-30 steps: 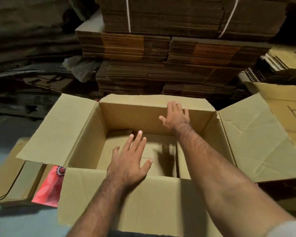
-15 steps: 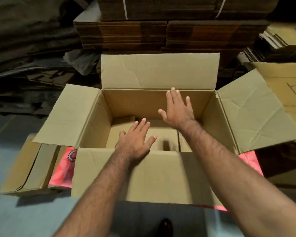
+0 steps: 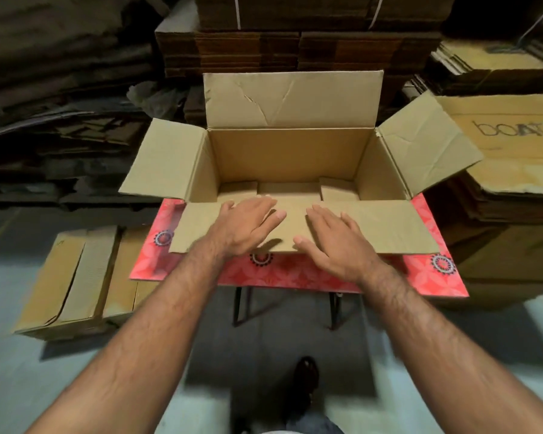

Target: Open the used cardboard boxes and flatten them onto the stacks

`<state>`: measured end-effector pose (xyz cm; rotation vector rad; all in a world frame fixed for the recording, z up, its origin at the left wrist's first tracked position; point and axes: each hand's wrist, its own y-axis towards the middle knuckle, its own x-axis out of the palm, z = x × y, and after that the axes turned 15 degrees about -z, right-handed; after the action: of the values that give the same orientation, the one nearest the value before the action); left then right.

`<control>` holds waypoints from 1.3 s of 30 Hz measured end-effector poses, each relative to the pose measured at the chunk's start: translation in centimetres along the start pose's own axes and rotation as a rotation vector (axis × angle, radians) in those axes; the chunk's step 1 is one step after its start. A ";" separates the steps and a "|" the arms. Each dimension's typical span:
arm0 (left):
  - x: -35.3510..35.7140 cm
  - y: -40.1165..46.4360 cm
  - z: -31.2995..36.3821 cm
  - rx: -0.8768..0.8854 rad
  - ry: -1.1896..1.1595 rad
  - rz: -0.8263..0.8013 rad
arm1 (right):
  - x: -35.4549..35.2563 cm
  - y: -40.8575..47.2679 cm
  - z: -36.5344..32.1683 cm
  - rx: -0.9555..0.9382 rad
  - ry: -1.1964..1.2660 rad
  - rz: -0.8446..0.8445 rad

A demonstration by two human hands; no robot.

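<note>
While a flattened box point(image 3: 72, 277) lies on the floor at the far left, the open cardboard box point(image 3: 290, 161) sits straight ahead on a small counter point(image 3: 295, 274) covered with a red patterned sheet, its long axis running left to right across the person's front. Its left flap point(image 3: 165, 164) splays outward, the far flap point(image 3: 292, 98) stands upright, the right flap point(image 3: 423, 145) angles out toward a pile of cardboard point(image 3: 514, 151), and the near flap point(image 3: 373, 227) folds down toward the person. The left hand point(image 3: 248, 227) lies flat on that near flap with fingers straight and together, reaching the box's rim; the right hand point(image 3: 333, 242), fingers spread and straight, presses the same flap just beside it, a little nearer the body. Neither grips anything. Both sit about equally close to the box's middle. Tall stacks of flattened cardboard point(image 3: 295, 42) rise close behind, so room is tight at the back and right; the floor to the left and near the feet looks freer for collapsing it.
</note>
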<state>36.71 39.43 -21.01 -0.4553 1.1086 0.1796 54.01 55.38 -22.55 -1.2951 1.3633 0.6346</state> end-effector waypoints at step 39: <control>2.8 1.2 -6.6 -0.517 -0.498 0.784 | 1.2 3.7 10.1 0.546 0.662 0.564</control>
<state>32.08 37.41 -26.21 -0.3766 0.6847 1.2230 54.29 65.10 -27.33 -0.6754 2.2931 0.1481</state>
